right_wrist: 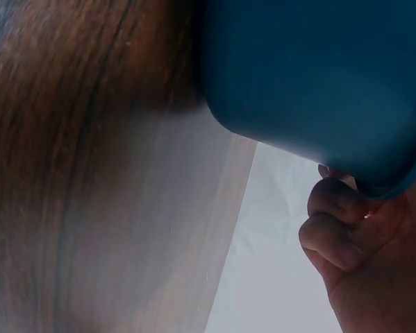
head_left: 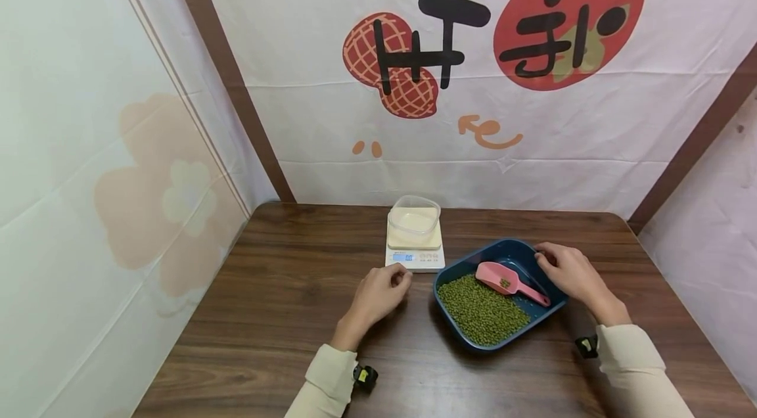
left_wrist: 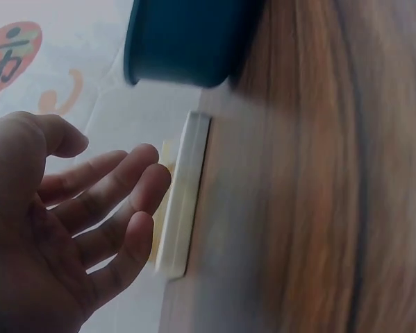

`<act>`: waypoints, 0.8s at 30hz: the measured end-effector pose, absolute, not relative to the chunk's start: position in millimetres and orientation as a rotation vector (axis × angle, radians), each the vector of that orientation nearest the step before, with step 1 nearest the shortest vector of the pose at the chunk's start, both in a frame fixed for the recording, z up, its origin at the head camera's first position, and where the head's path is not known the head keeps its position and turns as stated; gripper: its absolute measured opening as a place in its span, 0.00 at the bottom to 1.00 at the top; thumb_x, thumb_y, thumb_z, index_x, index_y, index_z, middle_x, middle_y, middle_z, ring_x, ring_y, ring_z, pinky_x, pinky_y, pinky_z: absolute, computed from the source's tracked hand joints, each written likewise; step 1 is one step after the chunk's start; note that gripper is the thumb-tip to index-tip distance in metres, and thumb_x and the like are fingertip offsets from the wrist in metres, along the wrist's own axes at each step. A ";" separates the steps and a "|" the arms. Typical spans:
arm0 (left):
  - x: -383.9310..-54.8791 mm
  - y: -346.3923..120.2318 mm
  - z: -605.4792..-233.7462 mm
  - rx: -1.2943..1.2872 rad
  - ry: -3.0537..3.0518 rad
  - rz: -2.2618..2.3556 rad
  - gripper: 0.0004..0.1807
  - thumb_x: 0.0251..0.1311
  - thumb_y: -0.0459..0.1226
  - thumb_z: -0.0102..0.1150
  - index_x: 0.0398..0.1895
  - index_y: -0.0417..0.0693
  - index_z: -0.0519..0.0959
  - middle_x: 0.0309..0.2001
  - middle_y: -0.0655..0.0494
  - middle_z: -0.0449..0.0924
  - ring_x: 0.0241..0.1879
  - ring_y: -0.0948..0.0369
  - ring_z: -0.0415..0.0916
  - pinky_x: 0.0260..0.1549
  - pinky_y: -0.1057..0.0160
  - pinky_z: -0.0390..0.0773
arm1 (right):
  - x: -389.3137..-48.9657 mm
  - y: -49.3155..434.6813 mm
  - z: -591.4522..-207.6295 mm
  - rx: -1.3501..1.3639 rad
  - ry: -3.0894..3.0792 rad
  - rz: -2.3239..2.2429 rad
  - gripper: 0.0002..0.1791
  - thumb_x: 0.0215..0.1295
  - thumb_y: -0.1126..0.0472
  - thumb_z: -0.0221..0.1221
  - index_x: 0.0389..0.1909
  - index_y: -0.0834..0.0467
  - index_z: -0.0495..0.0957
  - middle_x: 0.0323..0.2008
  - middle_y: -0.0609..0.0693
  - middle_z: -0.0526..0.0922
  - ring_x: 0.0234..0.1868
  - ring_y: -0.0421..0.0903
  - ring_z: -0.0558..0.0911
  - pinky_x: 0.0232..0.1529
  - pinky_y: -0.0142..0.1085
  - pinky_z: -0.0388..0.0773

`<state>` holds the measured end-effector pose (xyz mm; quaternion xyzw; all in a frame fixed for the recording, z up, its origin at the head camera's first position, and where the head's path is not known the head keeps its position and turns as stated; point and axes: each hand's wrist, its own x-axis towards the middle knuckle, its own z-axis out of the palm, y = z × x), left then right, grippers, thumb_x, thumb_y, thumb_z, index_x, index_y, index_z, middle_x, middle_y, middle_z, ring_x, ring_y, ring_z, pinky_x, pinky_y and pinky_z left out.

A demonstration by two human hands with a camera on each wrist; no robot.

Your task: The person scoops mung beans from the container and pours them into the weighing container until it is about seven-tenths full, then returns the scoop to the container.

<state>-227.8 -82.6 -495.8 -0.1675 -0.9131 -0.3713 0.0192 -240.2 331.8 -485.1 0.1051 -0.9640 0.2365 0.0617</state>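
We take the blue tray (head_left: 520, 260) as ref pt; it's at the brown table (head_left: 284, 313), set at a slant. Inside it: green beans (head_left: 481, 313), heaped twd its near L part, + a pink scoop (head_left: 499, 277), bowl by the beans' edge, handle twd the tray's R corner, w/ a few beans in the bowl. Our R hand (head_left: 569, 270) is at the tray's far R side, fingers bent round the rim, gripping it. Our L hand (head_left: 380, 292) is L of the tray, fingers loosely bent, grasping nothing; can't tell if it touches the scale (head_left: 414, 265). Said scale's also L of the tray, twd the far side, display lit, w/ a clear tub (head_left: 415, 217) on top. Printed cloth (head_left: 307, 102) hangs behind the tray.
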 end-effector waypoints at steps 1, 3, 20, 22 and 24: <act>-226.4 -79.6 -496.6 -0.532 -2.835 -1.157 0.14 0.78 0.45 0.54 0.40 0.53 0.88 0.24 0.71 0.82 0.21 0.70 0.73 0.29 0.65 0.73 | -239.5 331.4 -485.3 0.309 -2.919 0.717 0.17 0.79 0.62 0.58 0.61 0.67 0.81 0.39 0.55 0.87 0.33 0.45 0.78 0.36 0.44 0.77; -223.8 -73.9 -498.9 -0.559 -2.838 -1.162 0.14 0.79 0.46 0.54 0.39 0.54 0.87 0.23 0.71 0.81 0.20 0.70 0.73 0.29 0.65 0.74 | -238.0 330.3 -485.6 0.297 -2.921 0.718 0.17 0.79 0.62 0.58 0.61 0.67 0.81 0.36 0.52 0.86 0.31 0.44 0.76 0.35 0.41 0.73; -191.1 -36.5 -502.7 -0.553 -2.882 -1.100 0.18 0.75 0.55 0.57 0.27 0.59 0.78 0.20 0.70 0.74 0.19 0.70 0.69 0.26 0.66 0.70 | -219.7 327.1 -489.7 0.264 -2.871 0.733 0.17 0.79 0.61 0.58 0.61 0.66 0.81 0.47 0.62 0.89 0.33 0.45 0.77 0.35 0.42 0.74; -189.2 -33.9 -505.0 -0.541 -2.894 -1.102 0.20 0.75 0.54 0.57 0.24 0.58 0.75 0.18 0.69 0.72 0.17 0.69 0.67 0.23 0.67 0.67 | -219.6 326.8 -490.4 0.257 -2.878 0.730 0.17 0.80 0.61 0.57 0.61 0.66 0.81 0.46 0.62 0.89 0.33 0.45 0.78 0.35 0.42 0.74; -187.6 -31.7 -506.4 -0.531 -2.908 -1.133 0.21 0.75 0.52 0.56 0.22 0.57 0.74 0.15 0.70 0.72 0.14 0.69 0.67 0.20 0.67 0.66 | -219.5 326.4 -491.1 0.247 -2.886 0.733 0.18 0.80 0.60 0.57 0.62 0.66 0.81 0.44 0.60 0.89 0.32 0.45 0.77 0.35 0.42 0.74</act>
